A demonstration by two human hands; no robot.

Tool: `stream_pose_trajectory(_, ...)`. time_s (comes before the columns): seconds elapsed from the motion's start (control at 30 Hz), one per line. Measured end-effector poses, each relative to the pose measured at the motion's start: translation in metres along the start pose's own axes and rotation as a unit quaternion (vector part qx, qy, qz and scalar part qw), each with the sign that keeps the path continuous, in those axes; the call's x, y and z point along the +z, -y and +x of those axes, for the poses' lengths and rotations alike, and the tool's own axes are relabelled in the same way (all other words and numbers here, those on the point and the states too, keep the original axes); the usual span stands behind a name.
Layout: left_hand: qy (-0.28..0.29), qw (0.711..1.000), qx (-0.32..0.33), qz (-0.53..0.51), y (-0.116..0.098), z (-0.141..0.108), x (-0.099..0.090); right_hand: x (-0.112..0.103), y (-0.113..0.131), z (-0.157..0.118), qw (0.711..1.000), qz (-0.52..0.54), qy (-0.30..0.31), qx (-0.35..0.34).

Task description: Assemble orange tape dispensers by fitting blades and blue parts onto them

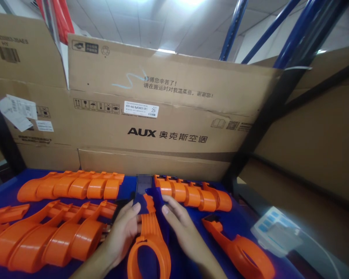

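Observation:
In front of me is an orange plastic part (151, 228) with a large ring at its near end and a ribbed neck. My left hand (125, 223) is closed around the neck's far end, its thumb pressing on a dark blue piece (141, 205) there. My right hand (178, 219) pinches another dark blue piece (157, 197) on the right of the neck. Whether the blue pieces are joined to the orange part, I cannot tell. Another orange part (241, 248), with a dark tip, lies to the right of my right hand.
Rows of similar orange parts (72, 186) lie on the blue surface (192, 267) at left and back right. A dark flat device (144, 183) stands behind my hands. At right sits a white box with a cable (277, 230). Cardboard (163, 155) and a dark post (250, 128) close off the back.

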State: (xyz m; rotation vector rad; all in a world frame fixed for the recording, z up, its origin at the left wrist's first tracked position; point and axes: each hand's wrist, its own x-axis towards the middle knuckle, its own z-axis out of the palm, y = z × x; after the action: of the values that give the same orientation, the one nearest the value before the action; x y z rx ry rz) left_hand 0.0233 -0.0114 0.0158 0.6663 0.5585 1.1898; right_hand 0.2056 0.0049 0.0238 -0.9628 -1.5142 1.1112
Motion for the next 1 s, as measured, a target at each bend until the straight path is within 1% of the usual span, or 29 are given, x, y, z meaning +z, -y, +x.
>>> stream_pose_trajectory(0.07,0.021,0.999,0.022,-0.011,0.001,0.001,-0.002,0.001,0.001,0.001,1.0,0.006,-0.004,-0.012)
stream_pose_trajectory(0.1,0.022,0.999,0.036,-0.006,0.001,0.002,-0.003,0.001,0.001,0.002,1.0,0.005,-0.008,-0.018)
stream_pose_trajectory(0.17,0.007,0.998,0.061,0.011,0.001,0.004,-0.006,-0.002,0.003,0.005,0.999,-0.004,-0.027,-0.026)
stream_pose_trajectory(0.23,-0.011,0.997,0.072,0.015,0.002,0.006,-0.01,-0.005,0.005,0.007,0.998,-0.02,-0.045,-0.027)
stream_pose_trajectory(0.37,-0.023,0.995,0.093,0.021,0.003,0.01,-0.013,-0.01,0.008,0.009,0.997,-0.055,-0.046,-0.042)
stream_pose_trajectory(0.47,-0.046,0.992,0.115,0.026,0.003,0.012,-0.012,-0.011,0.007,0.009,0.994,-0.074,-0.052,-0.066)
stream_pose_trajectory(0.53,-0.064,0.989,0.132,0.027,0.003,0.013,-0.012,-0.012,0.005,0.009,0.992,-0.073,-0.06,-0.087)
stream_pose_trajectory(0.63,-0.073,0.986,0.148,0.038,0.002,0.014,-0.011,-0.014,0.0,0.01,0.991,-0.062,-0.063,-0.105)
stream_pose_trajectory(0.8,-0.079,0.982,0.16,0.059,-0.001,0.013,-0.008,-0.014,-0.007,0.011,0.992,-0.06,-0.041,-0.101)
stream_pose_trajectory(1.0,-0.08,0.982,0.158,0.057,-0.002,0.012,-0.007,-0.01,-0.007,0.011,0.996,-0.039,-0.038,-0.076)
